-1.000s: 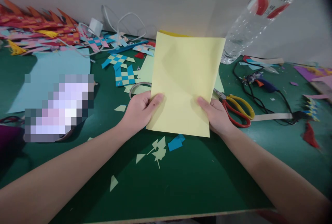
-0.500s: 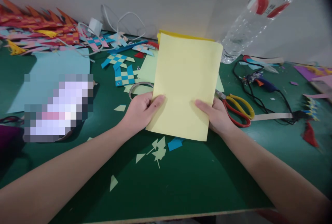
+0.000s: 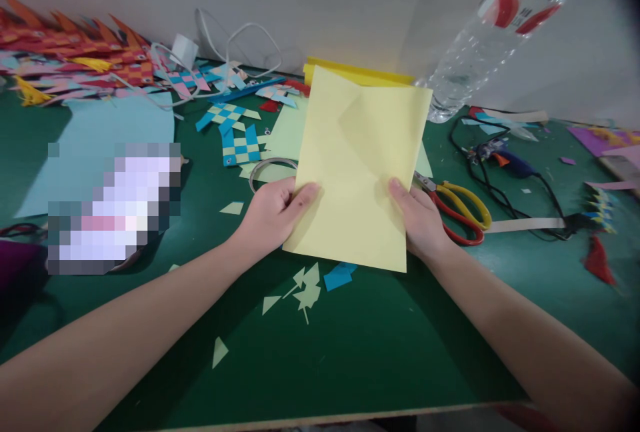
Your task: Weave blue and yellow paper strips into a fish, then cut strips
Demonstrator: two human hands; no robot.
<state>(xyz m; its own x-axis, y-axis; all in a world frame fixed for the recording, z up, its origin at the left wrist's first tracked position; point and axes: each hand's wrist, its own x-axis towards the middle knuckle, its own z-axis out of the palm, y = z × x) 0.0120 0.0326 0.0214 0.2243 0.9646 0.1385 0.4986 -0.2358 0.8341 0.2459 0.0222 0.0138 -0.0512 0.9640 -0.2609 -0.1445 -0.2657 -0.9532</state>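
Observation:
A pale yellow sheet of paper (image 3: 357,165) is held up in front of me, its top edge sagging a little in the middle. My left hand (image 3: 275,213) grips its lower left side, thumb on the face. On the lower right side, my right hand (image 3: 423,219) pinches the sheet in the same way. The fingers behind the paper are hidden. Scissors (image 3: 463,212) with red and yellow handles lie just beyond my right hand. A roll of tape (image 3: 255,172) is partly covered by my left hand and the sheet.
Paper scraps (image 3: 307,295) lie on the green table (image 3: 350,359) near me. Woven paper fish (image 3: 241,147) sit behind my left hand. A blurred-out phone (image 3: 115,212) lies left on blue paper (image 3: 120,125). A glue gun (image 3: 515,162) and a plastic bottle (image 3: 480,52) are at right.
The sheet's top edge has dipped in the middle and its right side has shifted slightly right. My right hand has moved a little outward and up; my left is nearly unchanged.

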